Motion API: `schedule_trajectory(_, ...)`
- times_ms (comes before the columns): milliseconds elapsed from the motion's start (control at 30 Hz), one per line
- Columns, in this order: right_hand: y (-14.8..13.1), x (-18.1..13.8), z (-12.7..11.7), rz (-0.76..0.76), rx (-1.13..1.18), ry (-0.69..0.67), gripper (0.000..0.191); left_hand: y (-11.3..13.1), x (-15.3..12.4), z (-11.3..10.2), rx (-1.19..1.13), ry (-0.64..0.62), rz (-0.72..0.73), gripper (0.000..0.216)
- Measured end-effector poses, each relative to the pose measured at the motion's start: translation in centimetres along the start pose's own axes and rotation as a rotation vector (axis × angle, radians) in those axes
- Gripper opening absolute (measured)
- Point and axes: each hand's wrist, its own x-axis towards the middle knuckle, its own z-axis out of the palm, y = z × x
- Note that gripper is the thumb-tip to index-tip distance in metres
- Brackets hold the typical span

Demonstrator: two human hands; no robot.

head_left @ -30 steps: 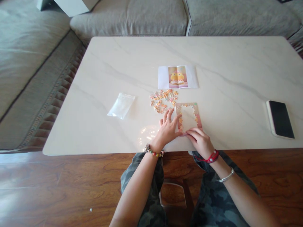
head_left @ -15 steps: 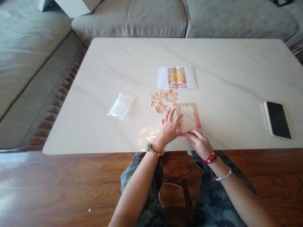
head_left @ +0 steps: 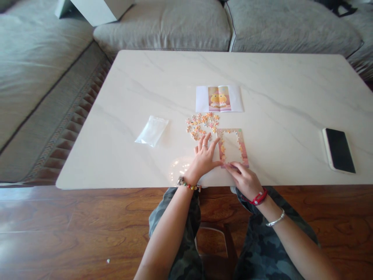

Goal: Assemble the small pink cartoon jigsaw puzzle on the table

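A rectangular jigsaw puzzle border [head_left: 244, 147] in pink and orange lies near the table's front edge, its middle showing the white tabletop. My left hand [head_left: 204, 158] is spread at its left side, with the thumb at the lower left corner and the fingers beside the left edge. My right hand [head_left: 245, 179] rests at the bottom edge, fingertips together on the border; whether a piece is between them is hidden. Loose puzzle pieces [head_left: 201, 122] lie in a heap just beyond my left fingers. Behind them a creased reference picture [head_left: 219, 98] shows two yellow figures.
On the white marbled table [head_left: 276, 116], a clear plastic bag [head_left: 152, 131] lies to the left and a phone [head_left: 339, 150] to the far right. A grey sofa [head_left: 175, 27] borders the table at the back and left.
My left fingers have drawn back leftward off the border's left side. My right hand stays at the bottom edge, shifted very slightly. The whole view has moved a little.
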Motion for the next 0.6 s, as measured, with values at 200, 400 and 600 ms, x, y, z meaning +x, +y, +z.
schedule_trajectory(200,-0.3,-0.1,0.4,0.052,0.119,0.052,0.037,0.5,-0.3,-0.3,0.052,-0.030,0.022,0.081)
schedule_trajectory(400,1.3,0.1,0.1,0.154,0.097,0.237,0.039,1.5,-1.0,-1.4,0.203,-0.027,0.153,0.059)
schedule_trajectory(600,5.7,1.4,-0.8,0.132,0.058,0.075,0.056,1.9,-1.4,0.4,0.378,-0.007,0.095,0.052)
